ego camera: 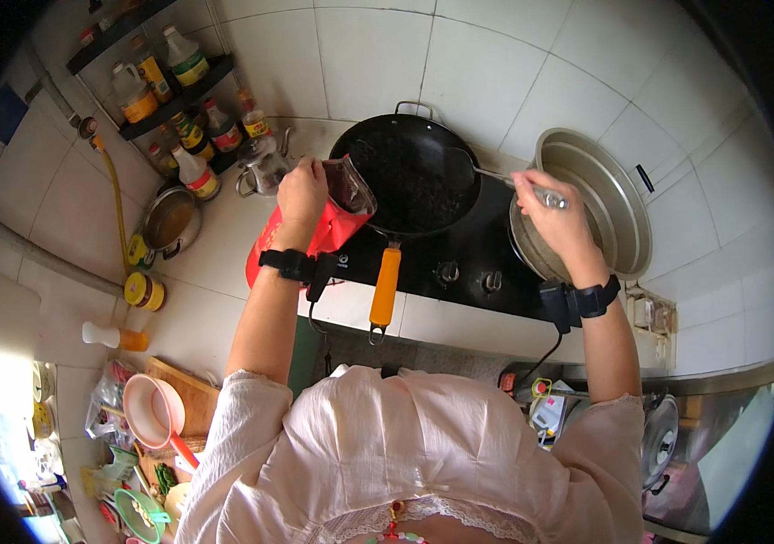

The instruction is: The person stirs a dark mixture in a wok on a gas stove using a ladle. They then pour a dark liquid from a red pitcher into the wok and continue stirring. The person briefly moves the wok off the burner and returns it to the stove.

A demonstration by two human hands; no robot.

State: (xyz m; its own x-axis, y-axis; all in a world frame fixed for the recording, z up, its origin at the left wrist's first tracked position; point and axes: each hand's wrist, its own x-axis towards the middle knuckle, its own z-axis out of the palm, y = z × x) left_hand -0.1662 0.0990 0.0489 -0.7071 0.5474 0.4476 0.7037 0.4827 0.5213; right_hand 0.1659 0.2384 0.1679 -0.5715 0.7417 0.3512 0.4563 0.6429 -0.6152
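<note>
A black wok point(407, 173) with an orange handle sits on the black gas stove point(475, 262), dark matter across its bottom. At its left rim my left hand point(303, 194) grips the top edge of a red plastic bag point(339, 228), whose mouth gapes toward the wok and shows a dark inside. My right hand point(553, 214) is closed around the handle of a metal ladle or spatula point(496, 175), which reaches over the wok's right rim; its head rests inside the wok, and its exact shape is hard to tell.
Large metal pans point(621, 204) stand right of the wok. On the left are a metal kettle point(261, 166), a lidless pot point(173, 221), a yellow-lidded jar point(145, 291) and sauce bottles point(194, 173) below a black shelf point(180, 95). Lower left, a pink dipper point(154, 410) lies on a wooden board.
</note>
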